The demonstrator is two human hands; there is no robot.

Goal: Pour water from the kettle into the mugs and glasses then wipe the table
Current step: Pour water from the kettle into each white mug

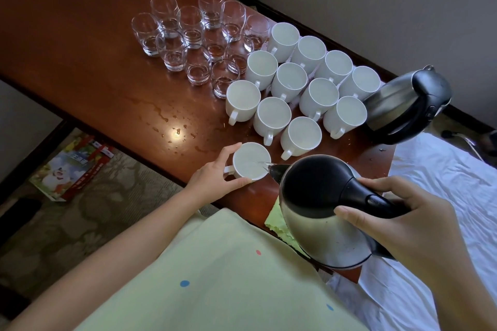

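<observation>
A steel kettle with a black lid and handle (320, 204) is tilted to the left, and a thin stream of water runs from its spout into a white mug (248, 162) near the table's front edge. My right hand (403, 226) grips the kettle's handle. My left hand (215, 174) holds the mug, thumb and fingers curled around its side by the handle. Several more white mugs (295, 88) stand in rows behind it. Several clear glasses (193, 37) with a little water stand further back left.
A second steel kettle (403, 105) sits at the table's right end. Water is spilled on the brown table (80, 35) around (172, 126). A yellow-green cloth (277, 220) lies under the tilted kettle. A white bed is on the right, and a colourful box (72, 164) lies on the floor.
</observation>
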